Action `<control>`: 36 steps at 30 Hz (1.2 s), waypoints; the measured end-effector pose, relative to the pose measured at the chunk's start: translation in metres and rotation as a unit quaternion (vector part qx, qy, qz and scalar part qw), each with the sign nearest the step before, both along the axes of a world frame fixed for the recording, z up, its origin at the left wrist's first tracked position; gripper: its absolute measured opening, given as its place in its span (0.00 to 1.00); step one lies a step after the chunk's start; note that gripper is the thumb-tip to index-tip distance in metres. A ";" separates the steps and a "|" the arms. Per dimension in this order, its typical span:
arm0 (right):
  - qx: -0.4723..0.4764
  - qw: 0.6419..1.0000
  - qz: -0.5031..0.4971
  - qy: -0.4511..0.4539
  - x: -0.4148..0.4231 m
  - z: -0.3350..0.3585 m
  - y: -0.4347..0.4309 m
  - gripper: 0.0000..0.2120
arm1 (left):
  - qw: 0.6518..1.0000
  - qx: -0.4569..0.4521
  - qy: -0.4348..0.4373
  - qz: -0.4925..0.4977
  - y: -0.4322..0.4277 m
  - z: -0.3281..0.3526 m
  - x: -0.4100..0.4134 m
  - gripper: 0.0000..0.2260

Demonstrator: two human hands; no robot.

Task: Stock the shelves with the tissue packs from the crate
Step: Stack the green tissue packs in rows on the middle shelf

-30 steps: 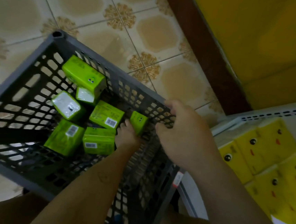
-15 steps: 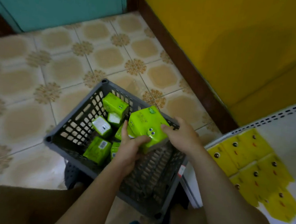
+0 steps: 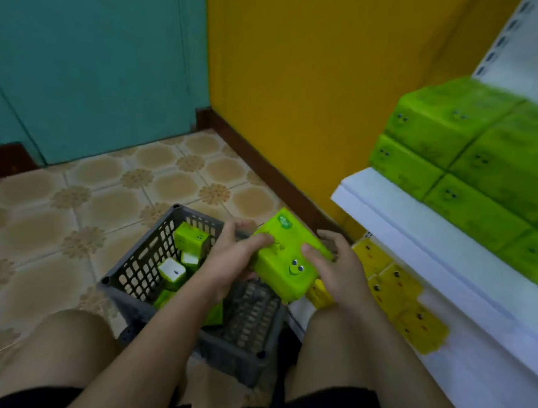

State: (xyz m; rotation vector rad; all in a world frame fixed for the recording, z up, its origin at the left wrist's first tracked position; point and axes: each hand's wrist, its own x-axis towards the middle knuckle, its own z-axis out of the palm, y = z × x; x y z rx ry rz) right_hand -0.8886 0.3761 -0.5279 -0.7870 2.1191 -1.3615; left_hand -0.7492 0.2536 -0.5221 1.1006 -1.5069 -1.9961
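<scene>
A green tissue pack (image 3: 283, 259) with a smiling face printed on it is held above the right rim of the grey slatted crate (image 3: 143, 267). My left hand (image 3: 234, 261) grips its left side and my right hand (image 3: 340, 273) grips its right side. Several more green packs (image 3: 190, 240) lie inside the crate on the floor. To the right, the white shelf (image 3: 422, 231) carries stacked green packs (image 3: 469, 157). The lower shelf holds yellow packs (image 3: 397, 295).
The crate stands on patterned floor tiles (image 3: 62, 217) between my knees. A yellow wall (image 3: 306, 76) with a brown skirting runs behind the crate, and a teal door (image 3: 88, 55) stands at the back left. The shelf edge juts out near my right hand.
My left hand lifted a green pack out of the crate and my right hand left the crate rim to take its other side. The pack has risen rightward; my view tilted up.
</scene>
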 end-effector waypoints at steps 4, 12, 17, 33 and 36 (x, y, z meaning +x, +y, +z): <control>0.063 0.966 0.011 0.251 0.016 0.042 0.063 0.38 | 0.997 -0.057 0.023 -0.044 0.051 0.031 -0.015 0.06; 0.172 0.895 -0.087 0.403 0.012 0.124 0.178 0.50 | 0.969 -0.094 0.119 -0.194 0.149 0.108 -0.070 0.18; 0.183 0.865 -0.178 0.432 -0.014 0.163 0.256 0.47 | 0.932 -0.139 0.142 -0.304 0.206 0.146 -0.111 0.19; 0.236 0.899 -0.200 0.310 -0.243 0.196 0.335 0.45 | 0.549 -0.791 -0.159 -0.217 0.202 0.153 -0.224 0.32; 0.256 0.896 -0.176 0.318 -0.273 0.201 0.320 0.43 | 0.531 -0.804 -0.152 -0.222 0.194 0.151 -0.227 0.31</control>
